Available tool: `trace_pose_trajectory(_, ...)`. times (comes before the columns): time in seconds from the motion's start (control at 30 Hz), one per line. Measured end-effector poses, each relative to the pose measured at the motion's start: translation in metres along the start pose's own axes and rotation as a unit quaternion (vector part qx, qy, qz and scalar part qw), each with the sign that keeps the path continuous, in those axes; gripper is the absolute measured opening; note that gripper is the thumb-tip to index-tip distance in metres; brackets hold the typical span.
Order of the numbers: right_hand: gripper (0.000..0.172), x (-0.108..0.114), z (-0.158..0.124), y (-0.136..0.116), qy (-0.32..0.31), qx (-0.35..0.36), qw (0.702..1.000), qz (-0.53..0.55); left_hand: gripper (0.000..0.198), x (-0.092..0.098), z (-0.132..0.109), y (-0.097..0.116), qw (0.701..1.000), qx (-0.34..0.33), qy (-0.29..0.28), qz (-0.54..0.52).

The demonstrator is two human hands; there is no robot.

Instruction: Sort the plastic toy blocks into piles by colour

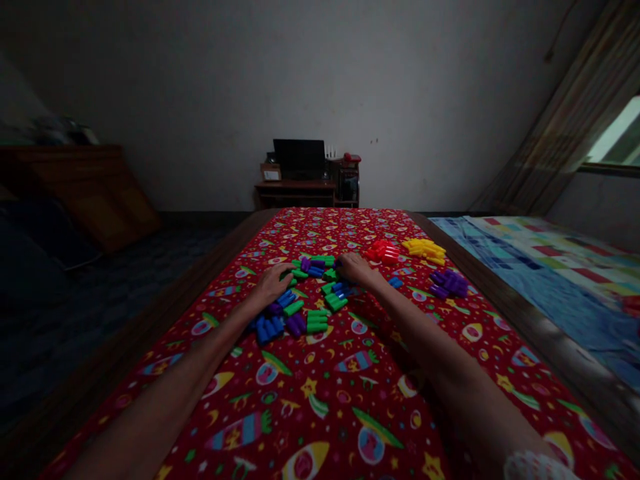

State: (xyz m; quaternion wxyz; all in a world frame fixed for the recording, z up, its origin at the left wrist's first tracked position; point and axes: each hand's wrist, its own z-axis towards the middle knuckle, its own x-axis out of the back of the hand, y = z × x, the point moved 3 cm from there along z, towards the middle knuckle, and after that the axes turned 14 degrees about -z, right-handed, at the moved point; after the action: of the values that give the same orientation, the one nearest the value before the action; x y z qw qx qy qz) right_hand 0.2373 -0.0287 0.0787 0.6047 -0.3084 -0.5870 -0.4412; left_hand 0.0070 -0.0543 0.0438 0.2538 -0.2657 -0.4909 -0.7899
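Observation:
Both my arms reach forward over a red patterned cloth point(320, 393). My left hand point(273, 281) rests palm down on a mixed heap of green, blue and purple plastic blocks point(310, 297), fingers curled over some of them. My right hand point(354, 268) lies at the heap's right edge, fingers bent and touching blocks; whether it grips one is hidden. Sorted groups lie further right: red blocks point(383, 251), yellow blocks point(425, 249) and purple blocks point(449, 283).
The cloth covers a long wooden table point(550, 333). A bed with a chequered cover point(550, 267) stands to the right, a dark desk with a monitor point(300, 160) at the far wall, and a wooden cabinet point(85, 193) on the left.

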Motion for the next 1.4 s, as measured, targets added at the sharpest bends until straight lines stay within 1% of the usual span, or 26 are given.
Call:
trace_pose_trajectory(0.03,0.031,-0.002,0.002,-0.002,-0.004,-0.005,1.000,0.003,0.033,0.000,0.000,-0.002,1.000,0.000,0.002,-0.004)
trace_pose_trajectory(0.1,0.032,-0.003,0.001,0.000,0.009,-0.017,1.000,0.012,0.033,0.000,0.000,-0.003,1.000,-0.001,0.003,-0.011)
trace_pose_trajectory(0.2,0.033,0.003,-0.008,0.017,0.045,-0.034,0.998,0.028,0.033,-0.001,0.002,-0.005,1.000,-0.001,0.003,-0.020)
trace_pose_trajectory(0.3,0.031,0.014,-0.024,0.048,0.081,-0.050,0.995,0.035,0.033,0.000,0.003,-0.007,1.000,-0.002,0.000,-0.022)
trace_pose_trajectory(0.43,0.028,0.024,-0.059,0.109,0.099,-0.131,0.986,0.016,0.036,0.001,0.004,-0.008,1.000,-0.007,-0.008,-0.015)
trace_pose_trajectory(0.53,0.028,0.023,-0.086,0.156,0.073,-0.187,0.980,0.001,0.038,0.002,0.004,-0.009,1.000,-0.008,-0.003,-0.016)
trace_pose_trajectory(0.63,0.027,0.015,-0.105,0.194,0.017,-0.221,0.975,0.000,0.039,0.002,0.006,-0.013,1.000,-0.015,-0.008,-0.019)
trace_pose_trajectory(0.7,0.024,0.009,-0.112,0.210,-0.008,-0.244,0.970,0.003,0.039,0.002,0.007,-0.018,1.000,-0.019,-0.009,-0.018)
trace_pose_trajectory(0.8,0.021,0.001,-0.115,0.219,-0.025,-0.267,0.963,0.003,0.038,0.001,0.009,-0.025,1.000,-0.021,0.001,-0.018)
trace_pose_trajectory(0.87,0.020,-0.002,-0.115,0.219,-0.030,-0.274,0.961,-0.007,0.038,0.000,0.010,-0.029,0.999,-0.025,0.006,-0.020)
trace_pose_trajectory(0.93,0.021,-0.002,-0.114,0.215,-0.021,-0.280,0.960,-0.023,0.038,-0.001,0.009,-0.030,0.999,-0.033,0.008,-0.023)
trace_pose_trajectory(1.03,0.026,0.009,-0.111,0.206,0.036,-0.273,0.961,-0.038,0.037,-0.001,0.007,-0.027,0.999,-0.042,0.012,-0.023)
trace_pose_trajectory(1.13,0.029,0.025,-0.104,0.187,0.108,-0.232,0.966,-0.035,0.037,0.000,0.006,-0.020,0.999,-0.038,0.014,-0.013)
trace_pose_trajectory(1.2,0.030,0.033,-0.095,0.164,0.139,-0.180,0.974,-0.020,0.037,0.002,0.005,-0.012,0.999,-0.033,0.026,0.005)
trace_pose_trajectory(1.27,0.027,0.034,-0.085,0.132,0.146,-0.105,0.984,0.017,0.037,0.004,0.006,-0.003,0.998,-0.041,0.040,0.030)
trace_pose_trajectory(1.33,0.025,0.027,-0.076,0.092,0.126,-0.016,0.990,0.066,0.037,0.003,0.009,0.006,0.996,-0.055,0.042,0.048)
trace_pose_trajectory(1.4,0.023,0.014,-0.072,0.053,0.081,0.051,0.991,0.095,0.036,-0.002,0.013,0.011,0.996,-0.064,0.032,0.056)
